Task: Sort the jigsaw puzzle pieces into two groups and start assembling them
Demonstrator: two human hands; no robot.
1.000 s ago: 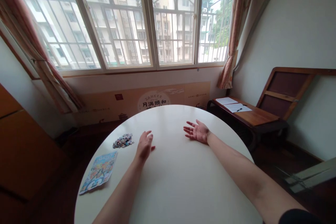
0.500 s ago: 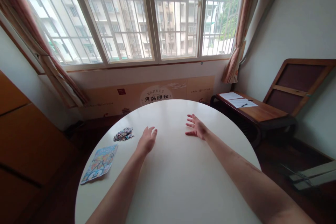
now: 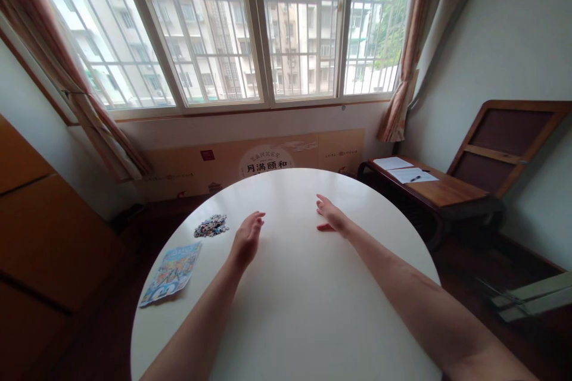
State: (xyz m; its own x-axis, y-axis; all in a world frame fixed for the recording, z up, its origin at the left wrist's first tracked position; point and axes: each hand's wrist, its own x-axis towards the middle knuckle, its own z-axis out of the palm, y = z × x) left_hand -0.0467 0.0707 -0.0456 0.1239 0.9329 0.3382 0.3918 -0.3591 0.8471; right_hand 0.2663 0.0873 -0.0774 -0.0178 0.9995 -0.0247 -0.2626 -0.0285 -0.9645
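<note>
Over the round white table (image 3: pixel 304 309), my left hand (image 3: pixel 247 236) is open with nothing in it, thumb apart from the fingers, palm turned inward. Facing it across a gap, my right hand (image 3: pixel 331 216) is also open and bare, its thumb spread from the fingers. A small heap of jigsaw puzzle pieces (image 3: pixel 211 226) lies left of my left hand, not touched by it. Nearer me, at the table's left edge, lies a colourful printed sheet or packet (image 3: pixel 171 274). Whether either hand touches the tabletop I cannot tell.
To the right, a low wooden bench or table (image 3: pixel 447 186) carries papers (image 3: pixel 413 175) and a pen. A printed cardboard panel (image 3: pixel 214 158) leans under the barred window (image 3: pixel 295 41). An orange-brown cabinet (image 3: pixel 31 202) stands at the left.
Both hands have turned so their palms face each other more, and the fingers are closer together. The puzzle pieces and printed sheet lie where they were.
</note>
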